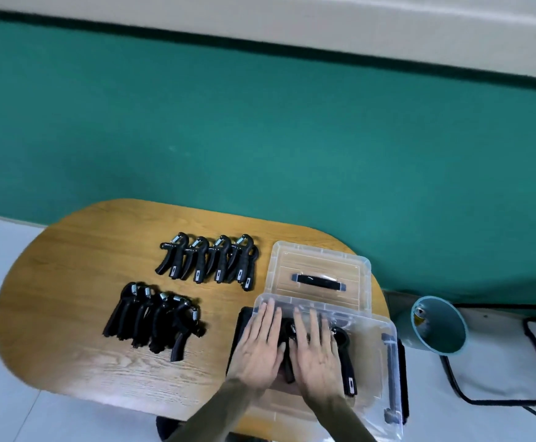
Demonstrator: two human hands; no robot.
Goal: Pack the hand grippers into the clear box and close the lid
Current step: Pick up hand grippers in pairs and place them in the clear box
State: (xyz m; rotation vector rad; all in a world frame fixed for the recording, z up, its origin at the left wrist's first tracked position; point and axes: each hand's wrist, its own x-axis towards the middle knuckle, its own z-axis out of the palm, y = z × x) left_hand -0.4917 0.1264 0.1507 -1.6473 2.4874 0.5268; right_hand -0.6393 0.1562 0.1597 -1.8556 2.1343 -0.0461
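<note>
The clear box (384, 362) stands at the table's near right on a black mat (239, 330). Both my hands are inside it, palms down and fingers stretched flat. My left hand (260, 346) and my right hand (316, 352) rest on black hand grippers lying in the box; one gripper (346, 362) shows to the right of my right hand. The clear lid (320, 260), with a black handle, lies just behind the box. Two rows of several black hand grippers lie on the table: a far row (207, 258) and a near row (155, 320).
The oval wooden table (68, 282) stands against a green wall. A teal bin (439, 325) sits on the floor to the right of the table, with black cables (483, 400) beyond it.
</note>
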